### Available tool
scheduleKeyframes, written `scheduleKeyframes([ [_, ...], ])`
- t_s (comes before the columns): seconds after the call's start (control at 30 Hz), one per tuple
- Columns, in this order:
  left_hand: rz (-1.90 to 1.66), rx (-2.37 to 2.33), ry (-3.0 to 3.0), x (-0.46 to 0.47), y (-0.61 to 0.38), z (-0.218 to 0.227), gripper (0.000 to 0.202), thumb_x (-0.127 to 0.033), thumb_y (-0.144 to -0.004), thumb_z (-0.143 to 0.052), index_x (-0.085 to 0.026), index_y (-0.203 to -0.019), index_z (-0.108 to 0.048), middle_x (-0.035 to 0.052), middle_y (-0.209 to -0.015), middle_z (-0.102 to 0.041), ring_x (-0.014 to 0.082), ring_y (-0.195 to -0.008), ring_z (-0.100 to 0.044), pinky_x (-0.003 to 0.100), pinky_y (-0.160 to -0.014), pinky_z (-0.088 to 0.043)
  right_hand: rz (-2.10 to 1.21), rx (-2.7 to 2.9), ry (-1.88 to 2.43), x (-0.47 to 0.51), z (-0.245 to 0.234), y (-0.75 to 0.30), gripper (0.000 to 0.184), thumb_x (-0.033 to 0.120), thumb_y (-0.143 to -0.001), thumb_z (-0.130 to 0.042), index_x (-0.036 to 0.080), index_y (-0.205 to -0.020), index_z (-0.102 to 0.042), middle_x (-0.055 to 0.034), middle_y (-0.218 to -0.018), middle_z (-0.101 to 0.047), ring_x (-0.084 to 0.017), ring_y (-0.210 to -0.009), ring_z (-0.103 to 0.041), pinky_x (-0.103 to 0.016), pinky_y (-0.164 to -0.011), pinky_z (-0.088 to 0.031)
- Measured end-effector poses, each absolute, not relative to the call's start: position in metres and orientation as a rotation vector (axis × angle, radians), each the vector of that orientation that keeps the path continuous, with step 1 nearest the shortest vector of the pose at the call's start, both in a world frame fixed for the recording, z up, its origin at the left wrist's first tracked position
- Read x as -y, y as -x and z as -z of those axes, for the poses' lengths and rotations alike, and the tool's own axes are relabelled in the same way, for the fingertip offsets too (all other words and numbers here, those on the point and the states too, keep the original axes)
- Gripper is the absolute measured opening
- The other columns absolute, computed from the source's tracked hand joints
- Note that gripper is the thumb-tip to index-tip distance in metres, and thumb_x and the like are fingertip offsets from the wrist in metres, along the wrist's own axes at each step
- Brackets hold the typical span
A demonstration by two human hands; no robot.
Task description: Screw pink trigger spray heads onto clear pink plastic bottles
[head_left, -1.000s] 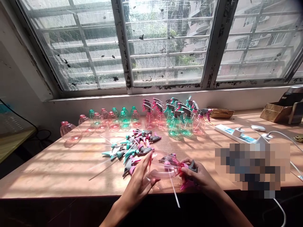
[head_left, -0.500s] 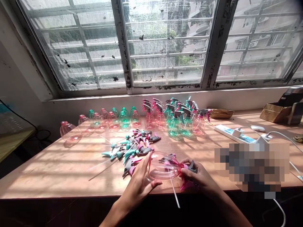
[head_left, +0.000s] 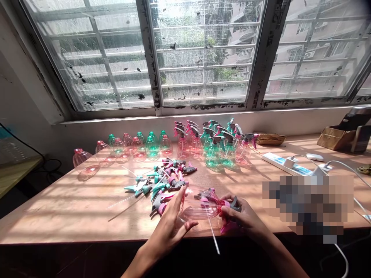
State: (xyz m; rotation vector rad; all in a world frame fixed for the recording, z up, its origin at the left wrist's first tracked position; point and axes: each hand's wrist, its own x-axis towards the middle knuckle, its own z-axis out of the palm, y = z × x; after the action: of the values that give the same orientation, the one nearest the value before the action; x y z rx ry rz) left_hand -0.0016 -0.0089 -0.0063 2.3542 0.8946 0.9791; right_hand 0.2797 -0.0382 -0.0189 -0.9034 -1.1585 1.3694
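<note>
Left hand [head_left: 171,217] has shifted its thumb outward, fingers spread against the pink bottle [head_left: 193,204] at lower centre. Right hand [head_left: 246,217] pinches the spray head [head_left: 236,205] between its fingers.

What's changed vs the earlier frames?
Very little. Over the last second the left thumb shifted slightly down and right in the picture, and the pink bottle seems to have turned a bit. Nothing visibly put down or picked up. Same as before: right hand on the spray head at the bottle's neck; standing bottles; loose spray heads.
</note>
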Motion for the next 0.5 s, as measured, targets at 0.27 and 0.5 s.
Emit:
scheduleKeyframes([
  [0.27,-0.974,-0.910,-2.389,0.0062,0.0024,0.0088,0.087,-0.050,-0.102,-0.058,-0.035,-0.166,-0.002,0.0134,-0.172,-0.023,0.0384,-0.157,-0.024,0.060,-0.124,-0.030,-1.355,1.167,0.926,0.0384,0.0177,-0.2797,0.041,0.047,-0.079,-0.087,0.017,-0.098,-0.067,-0.0011,-0.067,-0.076,-0.017,-0.058,-0.068,-0.027,-0.060,-0.050],
  [0.5,-0.968,-0.902,-2.310,0.0072,0.0033,0.0107,0.080,-0.047,-0.103,-0.057,-0.037,-0.165,-0.008,0.0114,-0.172,-0.023,0.0373,-0.155,-0.031,0.055,-0.119,-0.042,-1.379,1.134,0.915,0.0373,0.0207,-0.2802,0.042,0.046,-0.078,-0.089,0.017,-0.098,-0.066,-0.0008,-0.069,-0.077,-0.016,-0.059,-0.069,-0.027,-0.061,-0.051],
])
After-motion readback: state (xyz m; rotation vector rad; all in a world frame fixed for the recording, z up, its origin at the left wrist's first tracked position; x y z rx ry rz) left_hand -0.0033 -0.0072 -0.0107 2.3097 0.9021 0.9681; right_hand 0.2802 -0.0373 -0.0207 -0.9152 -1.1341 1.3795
